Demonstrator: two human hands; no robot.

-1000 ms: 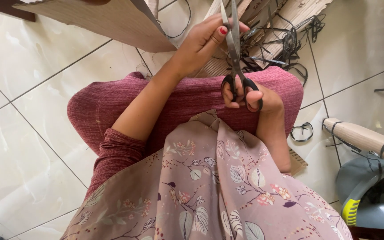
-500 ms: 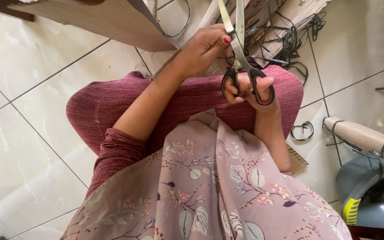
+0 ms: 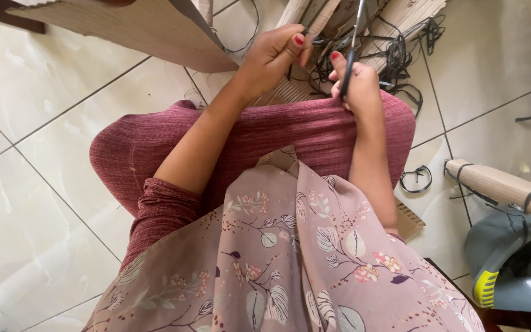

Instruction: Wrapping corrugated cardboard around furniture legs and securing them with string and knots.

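My right hand (image 3: 359, 86) grips a pair of scissors (image 3: 353, 43). Their blades point up and away from me, into a tangle of black straps (image 3: 394, 52) on the floor. My left hand (image 3: 270, 58) is just to the left, with its fingertips pinched on the end of a black strap (image 3: 316, 42) close to the blades. Both hands hover past my knees, which are covered in dark red knit fabric (image 3: 228, 135). The scissor handles are hidden inside my right hand.
A large brown cardboard sheet (image 3: 136, 27) lies at the top left, with beige rolled tubes (image 3: 401, 15) behind the straps. At right are a strap-bound beige roll (image 3: 502, 187) and a grey object with a yellow-green part (image 3: 511, 264). A black strap loop (image 3: 416, 178) rests on the white tiles.
My right hand has moved up and forward with the scissors, turning so the handles are now hidden. The blades have gone from spread to closed. My left hand has shifted slightly up.
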